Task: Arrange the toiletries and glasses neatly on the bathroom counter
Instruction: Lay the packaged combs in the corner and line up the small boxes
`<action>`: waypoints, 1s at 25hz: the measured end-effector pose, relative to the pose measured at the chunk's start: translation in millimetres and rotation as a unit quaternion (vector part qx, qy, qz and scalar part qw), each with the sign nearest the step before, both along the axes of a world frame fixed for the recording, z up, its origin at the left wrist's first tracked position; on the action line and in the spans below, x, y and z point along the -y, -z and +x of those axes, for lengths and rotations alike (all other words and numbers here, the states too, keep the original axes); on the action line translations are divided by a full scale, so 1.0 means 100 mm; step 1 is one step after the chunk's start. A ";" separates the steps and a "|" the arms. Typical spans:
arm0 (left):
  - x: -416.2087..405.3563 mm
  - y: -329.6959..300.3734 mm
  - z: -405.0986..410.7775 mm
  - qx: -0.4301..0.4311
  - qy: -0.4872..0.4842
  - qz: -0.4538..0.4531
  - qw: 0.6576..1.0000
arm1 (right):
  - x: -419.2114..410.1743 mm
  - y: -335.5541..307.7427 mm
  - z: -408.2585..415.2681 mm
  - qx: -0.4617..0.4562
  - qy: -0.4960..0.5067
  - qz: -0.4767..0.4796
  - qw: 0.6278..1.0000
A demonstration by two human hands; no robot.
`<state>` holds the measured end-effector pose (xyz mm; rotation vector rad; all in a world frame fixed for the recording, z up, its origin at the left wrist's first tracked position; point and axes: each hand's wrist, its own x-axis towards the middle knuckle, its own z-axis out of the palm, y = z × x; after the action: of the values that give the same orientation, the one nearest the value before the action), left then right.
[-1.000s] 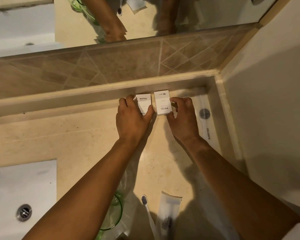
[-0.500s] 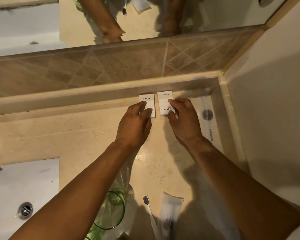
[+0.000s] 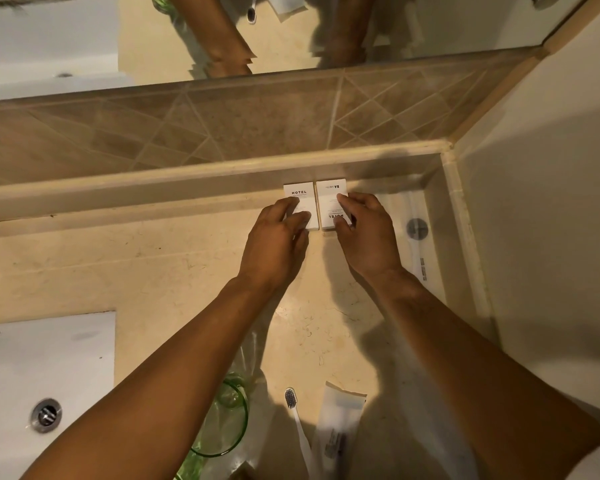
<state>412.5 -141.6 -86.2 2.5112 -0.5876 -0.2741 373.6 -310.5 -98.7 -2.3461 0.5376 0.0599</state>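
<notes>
two small white hotel boxes sit side by side at the back of the counter (image 3: 187, 271), right up against the low ledge under the tiled backsplash (image 3: 222, 126). both lie flat with their long axis running front to back, away from the person. the left box (image 3: 300, 199) has "hotel" printed at its far end, reading the right way up. the right box (image 3: 331, 202) is flipped round, its "hotel" sits at the near end upside down. the two look like they're touching or nearly so, just a thin seam between them.

left hand (image 3: 274, 244) rests its fingertips on the near part of the left box, fingers loosely curled, grip not wrapped round it, more like pressing on top. right hand (image 3: 368, 233) does the same on the right box, with the fingers spread along its near right corner and edge. neither box is lifted.

to the right of the boxes, in the corner by the wall, a long white sachet (image 3: 413, 237) with a round grey mark lies front to back.

near the front edge there's a green glass (image 3: 229, 417) in clear plastic wrap, partly hidden under the left forearm. next to it lies a white toothbrush (image 3: 293, 407), bristle head pointing away from the person, and a white paper sleeve (image 3: 342, 420) just beside it, roughly parallel. the white sink (image 3: 49, 358) is off to the left.
</notes>
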 end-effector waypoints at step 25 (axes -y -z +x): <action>0.03 -0.04 0.02 -0.019 -0.010 -0.018 1.000 | -0.07 0.04 -0.03 0.016 0.013 0.017 1.000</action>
<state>414.8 -144.5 -82.0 2.4708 -0.5466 -0.2999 370.7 -303.0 -102.4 -2.3020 0.5468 0.0194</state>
